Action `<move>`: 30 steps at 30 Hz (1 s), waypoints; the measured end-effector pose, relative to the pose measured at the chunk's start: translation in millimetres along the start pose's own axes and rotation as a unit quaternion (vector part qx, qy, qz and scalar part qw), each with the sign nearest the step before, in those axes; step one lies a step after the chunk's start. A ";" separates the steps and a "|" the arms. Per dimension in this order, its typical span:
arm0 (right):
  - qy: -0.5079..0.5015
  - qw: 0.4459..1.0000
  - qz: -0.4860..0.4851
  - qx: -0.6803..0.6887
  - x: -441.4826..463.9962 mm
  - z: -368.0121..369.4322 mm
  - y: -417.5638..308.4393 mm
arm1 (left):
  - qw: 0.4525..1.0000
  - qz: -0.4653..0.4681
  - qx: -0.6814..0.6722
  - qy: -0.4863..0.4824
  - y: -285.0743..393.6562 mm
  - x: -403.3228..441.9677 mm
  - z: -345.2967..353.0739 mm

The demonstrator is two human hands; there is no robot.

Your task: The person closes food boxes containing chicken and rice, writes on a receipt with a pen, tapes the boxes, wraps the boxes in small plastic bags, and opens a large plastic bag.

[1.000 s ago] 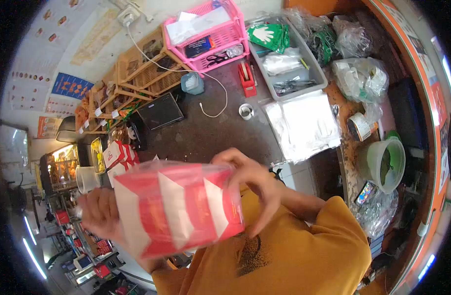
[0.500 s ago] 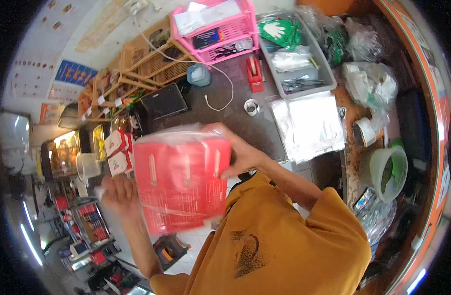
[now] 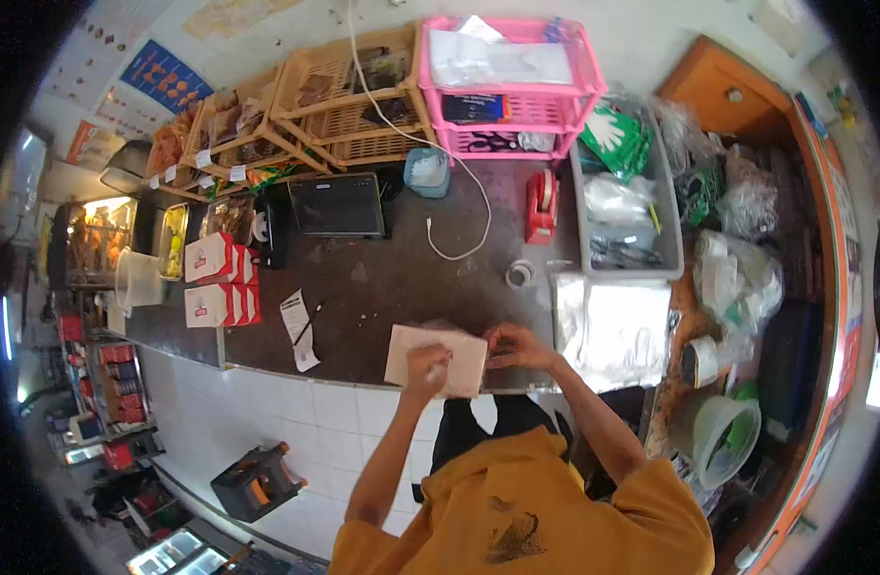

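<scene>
A pale pinkish, flat rectangular pack (image 3: pixel 400 356) is at the counter's front edge, just in front of my body. Over its middle, my left hand (image 3: pixel 427 372) is closed in a fist, with a small whitish bit showing that I cannot make out. At the pack's right edge, my right hand (image 3: pixel 517 347) has its fingers curled against the side, gripping it. A printed paper slip (image 3: pixel 294 331) and a black pen (image 3: pixel 309 324) lie to the left. The silvery plastic sheets (image 3: pixel 608 331) are right of my right hand.
Red-and-white boxes (image 3: pixel 221 305) are stacked on the left of the dark counter (image 3: pixel 382 278). Behind are a black tablet (image 3: pixel 337 206), a red tape dispenser (image 3: pixel 542 206), a tape roll (image 3: pixel 520 274), a pink rack (image 3: pixel 512 86) and a grey bin (image 3: pixel 632 272). A white cable (image 3: pixel 486 206) trails there.
The large plastic-wrapped red pack held up before me is no longer seen red side up; a pale pack is now low at the counter edge. Both hands moved there, and the view shifted.
</scene>
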State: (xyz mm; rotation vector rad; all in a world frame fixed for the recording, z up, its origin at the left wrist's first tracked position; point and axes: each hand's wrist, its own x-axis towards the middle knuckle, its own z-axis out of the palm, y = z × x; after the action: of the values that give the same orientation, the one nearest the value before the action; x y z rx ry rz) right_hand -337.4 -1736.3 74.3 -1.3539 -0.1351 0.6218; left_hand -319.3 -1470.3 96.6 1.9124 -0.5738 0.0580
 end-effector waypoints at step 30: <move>0.231 0.968 -0.096 -0.035 136.9 10.6 -162.7 | 0.900 -0.372 -0.217 0.065 48.3 46.7 -18.2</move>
State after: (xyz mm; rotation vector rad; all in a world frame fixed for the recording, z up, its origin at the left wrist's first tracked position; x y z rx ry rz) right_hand -172.9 -1673.4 193.9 -1.4988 0.0915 0.1300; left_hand -294.2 -1485.4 159.7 1.5574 0.2512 -0.4012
